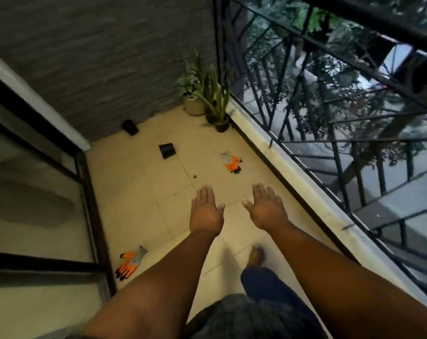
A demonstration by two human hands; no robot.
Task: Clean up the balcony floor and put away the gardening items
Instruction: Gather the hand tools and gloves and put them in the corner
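I held my left hand (205,211) and my right hand (266,209) out flat over the pale tiled floor (146,199), fingers straight, holding nothing. One orange glove (130,263) lay near the glass door (36,216). The other glove (231,162) lay near the black railing (329,123). Two black pots (167,150) lay tipped over. Green plants (208,94) stood in the corner by the grey wall (97,57).

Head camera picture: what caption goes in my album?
Open hands, left and right, above a balcony floor strewn with gloves.
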